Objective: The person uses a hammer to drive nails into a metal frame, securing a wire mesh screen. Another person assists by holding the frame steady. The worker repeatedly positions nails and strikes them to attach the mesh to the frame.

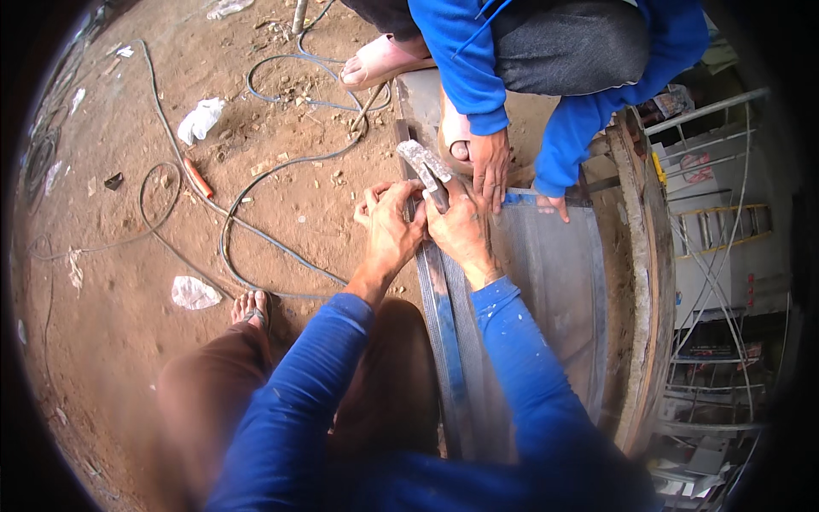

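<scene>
A hammer (424,164) with a worn, whitish head is gripped in my right hand (463,225), close to the head. My left hand (394,229) is closed just beside it, fingertips bent against the left edge of a framed panel. What its fingers pinch, if anything, is too small to make out. Grey mesh (533,282) covers the panel, and a blue strip (445,328) runs along its left side toward me. At the panel's far end a co-worker's hand (490,166) presses down near the hammer, and that person's other hand (554,207) rests at the far right corner.
A co-worker in a blue top (473,64) crouches opposite me. Across the dirt ground at left lie a dark cable (256,181), an orange-handled object (198,178) and white plastic scraps (201,120). Right of the panel runs a rough ledge (641,282), with metal scaffold bars (712,294) beyond.
</scene>
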The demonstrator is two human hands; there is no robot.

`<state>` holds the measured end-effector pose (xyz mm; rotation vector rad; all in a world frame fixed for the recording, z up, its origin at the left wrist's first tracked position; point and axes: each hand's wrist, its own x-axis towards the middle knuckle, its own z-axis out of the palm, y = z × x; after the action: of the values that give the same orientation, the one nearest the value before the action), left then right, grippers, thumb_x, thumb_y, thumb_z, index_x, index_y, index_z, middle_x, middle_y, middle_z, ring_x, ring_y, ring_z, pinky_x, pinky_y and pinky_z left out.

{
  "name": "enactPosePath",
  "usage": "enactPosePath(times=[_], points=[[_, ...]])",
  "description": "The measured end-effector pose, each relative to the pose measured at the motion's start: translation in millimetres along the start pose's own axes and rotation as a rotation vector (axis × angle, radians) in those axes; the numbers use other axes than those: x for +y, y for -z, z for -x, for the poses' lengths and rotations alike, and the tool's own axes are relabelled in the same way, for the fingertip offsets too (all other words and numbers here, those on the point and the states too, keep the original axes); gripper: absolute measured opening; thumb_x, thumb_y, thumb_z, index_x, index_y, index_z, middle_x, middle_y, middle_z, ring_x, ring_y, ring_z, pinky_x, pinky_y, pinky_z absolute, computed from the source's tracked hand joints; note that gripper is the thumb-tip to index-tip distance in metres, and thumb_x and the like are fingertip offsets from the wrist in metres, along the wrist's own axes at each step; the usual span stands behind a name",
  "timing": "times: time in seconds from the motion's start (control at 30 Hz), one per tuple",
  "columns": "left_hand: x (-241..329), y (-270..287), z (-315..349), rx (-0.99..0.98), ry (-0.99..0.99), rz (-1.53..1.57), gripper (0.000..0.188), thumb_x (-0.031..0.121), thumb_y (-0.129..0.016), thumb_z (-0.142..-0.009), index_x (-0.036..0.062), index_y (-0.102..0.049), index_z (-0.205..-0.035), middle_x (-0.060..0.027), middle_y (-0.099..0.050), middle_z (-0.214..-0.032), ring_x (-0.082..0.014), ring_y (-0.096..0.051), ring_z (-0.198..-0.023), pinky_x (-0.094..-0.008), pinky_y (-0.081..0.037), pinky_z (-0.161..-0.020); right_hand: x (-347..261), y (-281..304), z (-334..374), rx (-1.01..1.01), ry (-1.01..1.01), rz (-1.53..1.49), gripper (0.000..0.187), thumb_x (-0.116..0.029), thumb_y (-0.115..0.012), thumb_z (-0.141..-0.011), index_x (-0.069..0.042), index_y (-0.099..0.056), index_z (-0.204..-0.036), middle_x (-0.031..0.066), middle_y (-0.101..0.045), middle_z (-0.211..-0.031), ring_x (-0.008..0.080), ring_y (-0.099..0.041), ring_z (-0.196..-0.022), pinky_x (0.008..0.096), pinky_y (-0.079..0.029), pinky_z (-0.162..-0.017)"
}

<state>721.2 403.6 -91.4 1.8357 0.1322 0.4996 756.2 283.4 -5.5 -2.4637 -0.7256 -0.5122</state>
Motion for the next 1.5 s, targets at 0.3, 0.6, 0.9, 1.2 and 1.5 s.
enactPosePath(times=[0.3,0.6,0.9,1.2,1.5], points=[[-5.3,5.9,-2.6,-0.041,-0.012,-0.115,0.034,0.027,-0.083,-0.094,0.0152,-0.076,-0.124,-0.0016,-0.080,-0.119,-0.0301,-0.054,-0.139,-0.0601,-0.028,-0.116,-1.6,-0.3,0.6,0.006,0.006,-0.031,0.013,-0.006,-0.075,-0.094,0.003,-0.069,-0.100,0.0294,-0.073,-0.093,0.0514,-0.073,-0.089,0.0570,-0.059,-0.076],[5.1,3.4,-11.3,-0.009,0.029,-0.032,0.064,0.014,-0.080,-0.090,0.0149,-0.059,-0.150,0.0003,-0.080,-0.107,-0.0302,-0.056,-0.131,-0.0606,-0.026,-0.115,-9.3,7.6,-0.8,0.011,-0.070,-0.044,0.015,-0.006,-0.075,-0.093,0.004,-0.071,-0.104,0.0291,-0.074,-0.095,0.0517,-0.074,-0.090,0.0570,-0.058,-0.076],[8.4,7.9,-14.9,-0.088,0.018,-0.157,0.047,0.016,-0.078,-0.091,0.0155,-0.065,-0.137,0.0002,-0.081,-0.103,-0.0296,-0.058,-0.127,-0.0620,-0.029,-0.110,-23.8,30.0,1.0,-0.095,-0.428,-0.234,0.034,-0.020,-0.084,-0.096,0.002,-0.074,-0.120,0.0244,-0.080,-0.101,0.0362,-0.079,-0.090,0.0471,-0.061,-0.082],[4.7,7.3,-15.4,-0.012,0.013,0.014,0.033,0.010,-0.086,-0.094,0.0031,-0.068,-0.120,-0.0128,-0.079,-0.098,-0.0310,-0.076,-0.091,-0.0425,-0.059,-0.085,-40.4,78.1,65.0,-0.113,-0.801,-0.463,0.052,-0.031,-0.088,-0.093,0.003,-0.061,-0.121,0.0156,-0.069,-0.105,0.0286,-0.069,-0.090,0.0447,-0.057,-0.082],[13.4,-8.1,-11.1,-0.056,0.094,0.295,0.019,0.001,-0.081,-0.099,0.0028,-0.065,-0.109,-0.0070,-0.076,-0.092,-0.0117,-0.069,-0.083,-0.0307,-0.057,-0.077,-71.4,53.9,141.1,-0.056,-0.851,-0.057,0.075,-0.033,-0.102,-0.079,0.005,-0.055,-0.124,0.0205,-0.073,-0.107,0.0397,-0.075,-0.095,0.0498,-0.060,-0.086]])
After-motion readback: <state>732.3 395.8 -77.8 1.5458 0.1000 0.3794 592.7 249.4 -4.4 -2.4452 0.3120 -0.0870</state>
